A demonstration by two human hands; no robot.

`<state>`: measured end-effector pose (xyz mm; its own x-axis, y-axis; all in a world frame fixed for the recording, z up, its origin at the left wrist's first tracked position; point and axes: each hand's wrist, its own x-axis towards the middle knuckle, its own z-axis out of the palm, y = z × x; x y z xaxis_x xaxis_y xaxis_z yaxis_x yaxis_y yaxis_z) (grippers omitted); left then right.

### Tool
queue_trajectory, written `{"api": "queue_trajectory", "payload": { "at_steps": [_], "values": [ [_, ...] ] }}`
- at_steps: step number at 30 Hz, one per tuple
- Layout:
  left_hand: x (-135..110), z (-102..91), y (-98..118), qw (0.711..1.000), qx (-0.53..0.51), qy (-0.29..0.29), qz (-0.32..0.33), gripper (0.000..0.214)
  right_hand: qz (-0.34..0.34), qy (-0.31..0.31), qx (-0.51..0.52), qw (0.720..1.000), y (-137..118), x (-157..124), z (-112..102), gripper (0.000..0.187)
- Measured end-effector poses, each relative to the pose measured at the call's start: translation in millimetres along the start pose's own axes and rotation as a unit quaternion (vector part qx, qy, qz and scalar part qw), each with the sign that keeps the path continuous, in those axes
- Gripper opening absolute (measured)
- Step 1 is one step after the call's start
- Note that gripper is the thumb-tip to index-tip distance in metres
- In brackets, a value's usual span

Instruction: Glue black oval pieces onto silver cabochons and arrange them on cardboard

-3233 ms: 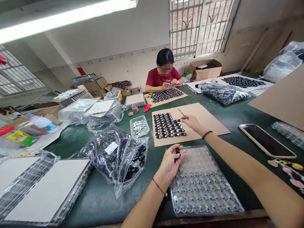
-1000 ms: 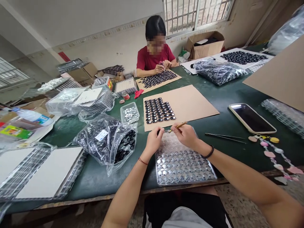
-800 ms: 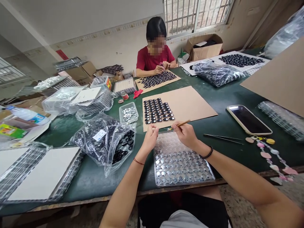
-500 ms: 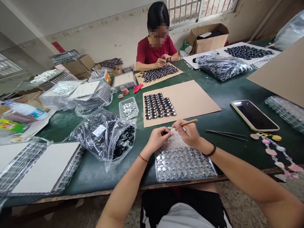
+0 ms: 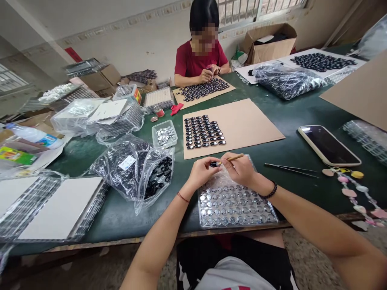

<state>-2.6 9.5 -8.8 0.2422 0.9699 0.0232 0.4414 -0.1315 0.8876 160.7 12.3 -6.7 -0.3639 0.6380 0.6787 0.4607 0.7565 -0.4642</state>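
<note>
My left hand (image 5: 203,173) pinches a small glossy black oval piece (image 5: 214,164) by its end. My right hand (image 5: 240,171) grips a thin wooden-handled brush or stick (image 5: 235,158), its tip at the black piece; the tip itself is too small to make out. Both hands hover over a clear plastic tray (image 5: 238,220) with rows of round silvery parts, partly covered by bubble wrap. Beyond them lies a cardboard sheet (image 5: 254,125) with rows of black pieces (image 5: 202,132), each with a silvery spot. Left of it stands a clear box (image 5: 165,134) of small metal parts.
An open plastic bag (image 5: 130,165) of black pieces lies at left, near white-topped stacked trays (image 5: 62,207). Tweezers (image 5: 290,170) and a phone (image 5: 329,146) with a beaded strap lie at right. Across the table a person in a red shirt (image 5: 198,60) handles similar pieces.
The view has shifted slightly. The black piece shows more clearly between my left fingers, and the stick in my right hand stays against it.
</note>
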Motion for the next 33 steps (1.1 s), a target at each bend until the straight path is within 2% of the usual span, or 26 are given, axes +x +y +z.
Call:
{"api": "queue_trajectory", "payload": {
  "at_steps": [9, 13, 16, 19, 22, 24, 25, 27, 29, 31, 33],
  "values": [
    [1.0, -0.9, 2.4, 0.999, -0.034, -0.011, 0.005, 0.032, 0.021, 0.008, 0.026, 0.999, -0.3, 0.8, -1.4, 0.02],
    [0.5, 2.7, -0.4, 1.0, -0.023, 0.013, 0.01, 0.034, 0.099, 0.039, 0.086, 0.991, 0.1, 0.9, -2.7, 0.025],
    [-1.5, 6.3, -0.8, 0.999, -0.019, 0.026, 0.01, 0.035, 0.168, 0.064, 0.153, 0.972, 1.3, 1.4, -2.9, 0.027],
    [-1.0, -1.4, -0.9, 0.998, 0.018, 0.059, 0.015, 0.035, 0.205, 0.086, 0.198, 0.955, 2.4, 2.5, -2.7, 0.029],
    [9.9, -34.7, -3.5, 0.976, 0.137, 0.166, 0.023, 0.034, 0.222, 0.105, 0.221, 0.944, 2.6, 3.8, -2.6, 0.029],
    [24.2, -71.0, -5.7, 0.933, 0.264, 0.241, 0.031, 0.031, 0.227, 0.098, 0.232, 0.941, 1.7, 4.2, -2.4, 0.03],
    [32.8, -90.9, -6.4, 0.908, 0.334, 0.253, 0.028, 0.03, 0.227, 0.091, 0.236, 0.941, 1.0, 4.0, -2.3, 0.03],
    [50.7, -128.3, -7.2, 0.854, 0.468, 0.228, -0.003, 0.031, 0.218, 0.074, 0.235, 0.944, -0.5, 3.1, -1.9, 0.03],
    [66.2, -155.9, -7.7, 0.811, 0.568, 0.136, -0.039, 0.028, 0.207, 0.061, 0.231, 0.949, -1.2, 1.8, -1.4, 0.03],
    [77.0, -171.1, -8.8, 0.798, 0.594, 0.089, -0.054, 0.02, 0.198, 0.054, 0.224, 0.953, -0.9, 0.7, -1.1, 0.029],
    [83.1, -176.6, -10.1, 0.799, 0.594, 0.073, -0.058, 0.017, 0.192, 0.055, 0.216, 0.956, 0.2, 0.1, -1.0, 0.029]
  ]
}}
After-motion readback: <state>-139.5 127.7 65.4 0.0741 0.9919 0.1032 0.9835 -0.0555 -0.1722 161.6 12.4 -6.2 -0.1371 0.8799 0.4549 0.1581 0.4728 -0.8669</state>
